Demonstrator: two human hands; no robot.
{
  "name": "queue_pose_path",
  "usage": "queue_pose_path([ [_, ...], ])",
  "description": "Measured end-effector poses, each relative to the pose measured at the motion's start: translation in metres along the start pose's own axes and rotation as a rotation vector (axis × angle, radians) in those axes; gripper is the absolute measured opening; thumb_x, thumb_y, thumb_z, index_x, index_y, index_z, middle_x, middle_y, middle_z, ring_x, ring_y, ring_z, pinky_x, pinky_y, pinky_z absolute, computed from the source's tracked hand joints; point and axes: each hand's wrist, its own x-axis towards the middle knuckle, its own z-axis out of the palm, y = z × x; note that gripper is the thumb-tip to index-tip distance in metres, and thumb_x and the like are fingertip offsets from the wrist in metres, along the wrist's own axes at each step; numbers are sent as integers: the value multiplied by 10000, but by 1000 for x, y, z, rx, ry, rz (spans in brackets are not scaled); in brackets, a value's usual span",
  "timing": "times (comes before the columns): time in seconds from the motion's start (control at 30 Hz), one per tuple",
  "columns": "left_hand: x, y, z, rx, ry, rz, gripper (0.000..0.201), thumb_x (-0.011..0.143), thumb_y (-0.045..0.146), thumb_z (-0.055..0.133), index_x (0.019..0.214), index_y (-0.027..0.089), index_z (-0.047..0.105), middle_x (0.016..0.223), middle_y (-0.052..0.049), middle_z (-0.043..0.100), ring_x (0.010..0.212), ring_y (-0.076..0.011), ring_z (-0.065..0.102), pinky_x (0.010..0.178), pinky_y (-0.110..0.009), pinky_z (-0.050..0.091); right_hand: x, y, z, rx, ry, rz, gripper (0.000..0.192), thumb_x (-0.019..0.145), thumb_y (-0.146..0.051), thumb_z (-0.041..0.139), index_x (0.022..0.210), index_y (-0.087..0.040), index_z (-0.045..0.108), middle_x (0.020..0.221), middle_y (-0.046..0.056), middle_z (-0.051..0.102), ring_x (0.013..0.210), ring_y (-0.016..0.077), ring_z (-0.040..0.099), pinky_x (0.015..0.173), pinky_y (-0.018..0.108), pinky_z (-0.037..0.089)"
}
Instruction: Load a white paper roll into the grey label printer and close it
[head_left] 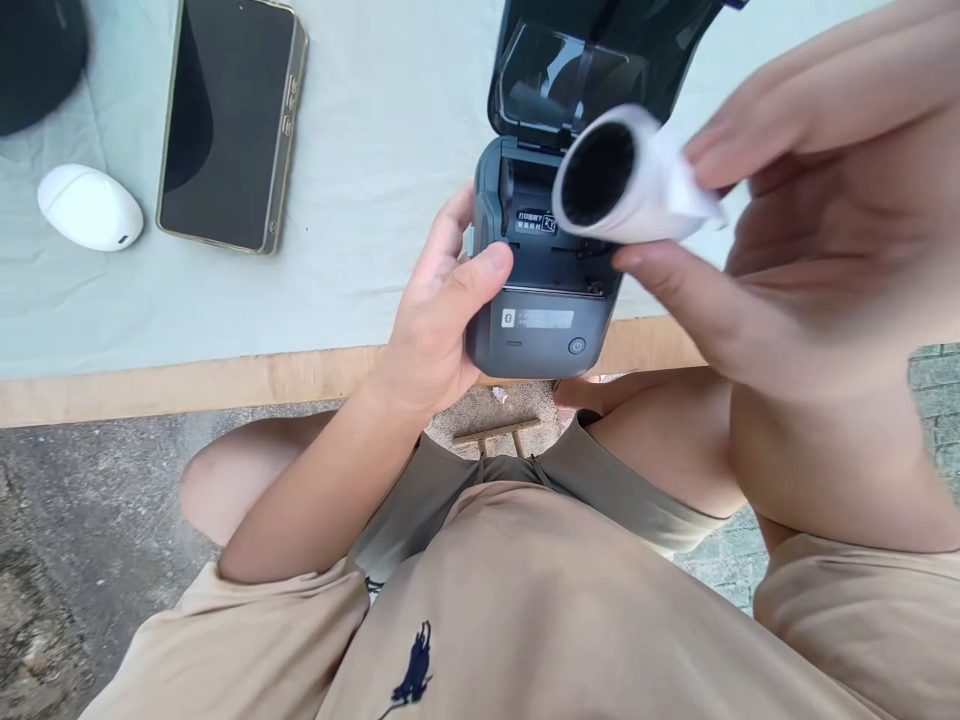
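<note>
My left hand [450, 310] grips the side of a dark grey label printer [540, 335], its thumb on the front edge. The printer's lid [592, 75] is swung up, so part of the inner bay shows, with a printed sticker [535, 222] inside. Between the thumb and fingers of my right hand [795, 220] is a white roll of label paper [652, 205], held just above the printer's right side. The roll is tilted, its dark hollow end facing left, and it hides part of the bay. A loose paper end sticks out by my right fingertips.
A smartphone [229, 120] lies on the pale cloth [360, 120], with a white rounded case [90, 208] left of it. A dark round object [37, 60] fills the top left corner. The table's wooden edge [187, 385] runs in front of my legs.
</note>
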Motion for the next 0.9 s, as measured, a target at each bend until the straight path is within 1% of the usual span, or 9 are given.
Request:
queue_pose_path([
  [0.07, 0, 1, 0, 21, 21, -19, 336, 840, 334, 637, 1148, 257, 527, 1165, -12, 641, 1305, -297, 510, 941, -379, 564, 3, -5, 5, -265, -153, -208, 276, 726, -284, 725, 963, -205, 608, 942, 10, 623, 913, 169, 572, 762, 356, 459],
  [0.1, -1, 1, 1, 30, 35, -31, 313, 861, 324, 604, 1154, 250, 521, 1185, -9, 628, 1305, -288, 515, 939, -381, 563, 5, -6, 6, -344, -191, -252, 247, 764, -285, 688, 965, -185, 586, 935, 25, 625, 916, 168, 572, 766, 352, 463],
  [0.23, -4, 2, 6, 32, 8, -5, 321, 874, 249, 566, 1188, 225, 503, 1181, -13, 615, 1268, -252, 555, 897, -342, 567, 7, -9, 5, -439, -274, -161, 197, 799, -302, 658, 921, -178, 564, 919, 39, 612, 891, 152, 565, 748, 327, 462],
  [0.4, -5, 2, 8, 38, -3, -12, 374, 852, 235, 611, 1205, 238, 487, 1241, -23, 608, 1243, -229, 570, 909, -296, 568, 4, -11, 6, -421, -260, -48, 62, 836, -209, 580, 888, -189, 607, 874, 7, 625, 843, 119, 574, 741, 301, 468],
  [0.53, -3, 2, 8, 42, 5, -32, 415, 837, 279, 646, 1217, 257, 478, 1289, -18, 593, 1266, -243, 552, 934, -302, 558, 3, -15, 11, -551, -112, -111, 60, 833, -178, 519, 842, -214, 566, 824, -9, 623, 837, 145, 593, 747, 326, 465],
  [0.63, -3, 3, 8, 35, 26, -47, 410, 845, 305, 647, 1215, 263, 475, 1314, -24, 568, 1238, -257, 573, 899, -313, 569, 2, -17, 15, -538, -21, -188, 53, 839, -211, 482, 807, -246, 504, 746, -28, 611, 760, 154, 600, 727, 358, 441],
  [0.7, -3, 4, 8, 22, 41, -54, 368, 865, 317, 620, 1200, 261, 478, 1283, -35, 576, 1205, -257, 595, 860, -322, 582, -1, -17, 17, -469, -47, -269, 41, 814, -221, 521, 824, -257, 506, 791, -43, 633, 757, 142, 607, 716, 352, 436],
  [0.77, -2, 4, 6, 3, 36, -52, 335, 872, 339, 599, 1178, 266, 482, 1199, -37, 615, 1203, -261, 596, 850, -339, 587, -6, -16, 19, -429, -133, -335, 81, 797, -221, 565, 856, -263, 528, 865, -60, 652, 791, 126, 614, 728, 334, 449],
  [0.9, -1, 3, 2, 5, 2, -20, 367, 811, 321, 666, 1136, 294, 495, 1042, -12, 677, 1243, -276, 567, 909, -377, 567, -13, -13, 21, -359, -251, -369, 123, 805, -293, 613, 905, -235, 570, 936, -38, 656, 884, 135, 621, 780, 338, 494],
])
